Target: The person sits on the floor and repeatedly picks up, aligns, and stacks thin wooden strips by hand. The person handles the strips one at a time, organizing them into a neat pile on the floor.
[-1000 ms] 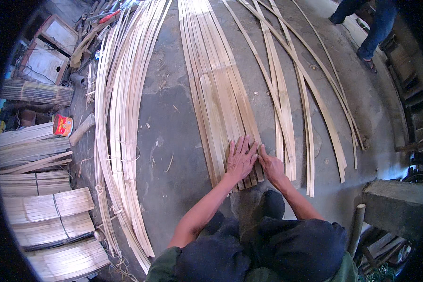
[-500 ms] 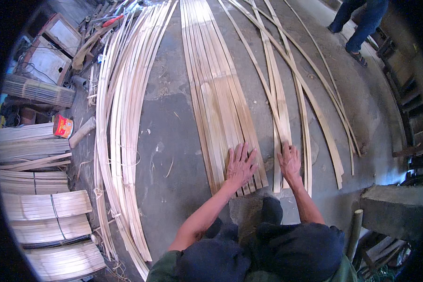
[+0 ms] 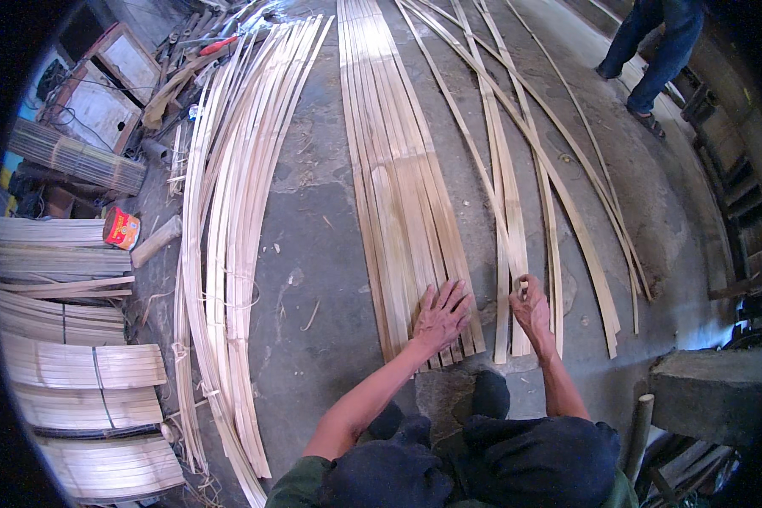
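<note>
Side by side on the floor, long flat bamboo strips [image 3: 389,203] form a band in front of me. My left hand [image 3: 442,317] lies on the band near its close end, fingers spread and palm down. Just right of it, my right hand [image 3: 532,309] has its fingers curled in a pinch at the edge of a loose bamboo strip [image 3: 509,229]. That strip lies among other crossing strips, and part of it is hidden under the hand.
A thick bundle of bamboo strips [image 3: 228,212] lies on the left. Beyond it are stacked tied slats [image 3: 84,372], a red tub [image 3: 121,229] and a short wooden log [image 3: 156,241]. More loose strips [image 3: 584,237] fan out rightward. A person [image 3: 660,59] stands at far right, near a concrete block [image 3: 711,389].
My right hand's fingers have curled from lying extended on the strips into a pinch. My left hand remains spread on the band. The view has shifted slightly.
</note>
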A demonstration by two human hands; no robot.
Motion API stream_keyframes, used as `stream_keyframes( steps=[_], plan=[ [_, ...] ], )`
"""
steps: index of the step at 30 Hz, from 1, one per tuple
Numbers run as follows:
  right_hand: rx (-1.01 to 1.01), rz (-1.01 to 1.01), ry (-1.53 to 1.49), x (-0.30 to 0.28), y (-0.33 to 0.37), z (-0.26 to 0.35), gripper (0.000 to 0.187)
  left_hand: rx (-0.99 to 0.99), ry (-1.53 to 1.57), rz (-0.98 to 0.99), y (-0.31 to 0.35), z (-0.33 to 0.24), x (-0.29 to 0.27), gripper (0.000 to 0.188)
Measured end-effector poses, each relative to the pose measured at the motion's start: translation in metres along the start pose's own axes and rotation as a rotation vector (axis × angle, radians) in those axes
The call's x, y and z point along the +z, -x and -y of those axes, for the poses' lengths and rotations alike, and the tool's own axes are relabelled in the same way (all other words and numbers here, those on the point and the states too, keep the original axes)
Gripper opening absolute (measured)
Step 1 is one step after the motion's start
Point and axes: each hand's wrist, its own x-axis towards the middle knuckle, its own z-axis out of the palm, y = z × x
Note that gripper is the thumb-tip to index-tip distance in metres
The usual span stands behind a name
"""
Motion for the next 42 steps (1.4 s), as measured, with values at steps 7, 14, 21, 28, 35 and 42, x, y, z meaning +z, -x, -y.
stream_keyframes(
  steps=[7, 14, 21, 28, 35, 42],
  plan=[
    [0.067, 0.064, -0.213, 0.004, 0.034, 0.038, 0.043, 0.019, 0.01, -0.031, -0.003, -0.003, -0.01, 0.05],
    [-0.075, 0.046, -0.346, 0.071, 0.054, 0.001, 0.046, 0.022, -0.018, -0.021, -0.005, -0.005, -0.014, 0.05],
    [-0.187, 0.132, -0.17, 0.062, 0.06, 0.009, 0.052, 0.005, 0.03, -0.039, -0.004, -0.003, -0.012, 0.05],
    [-0.098, 0.186, -0.076, 0.053, 0.061, 0.02, 0.064, -0.067, 0.148, -0.078, -0.005, 0.002, 0.0, 0.051],
    [0.139, 0.269, -0.352, 0.029, 0.052, 0.03, 0.067, -0.224, 0.308, -0.287, -0.012, -0.012, -0.002, 0.048],
    [0.093, 0.234, -0.419, 0.009, 0.053, 0.049, 0.054, -0.69, 1.318, -0.155, -0.05, -0.016, -0.012, 0.027]
  ],
)
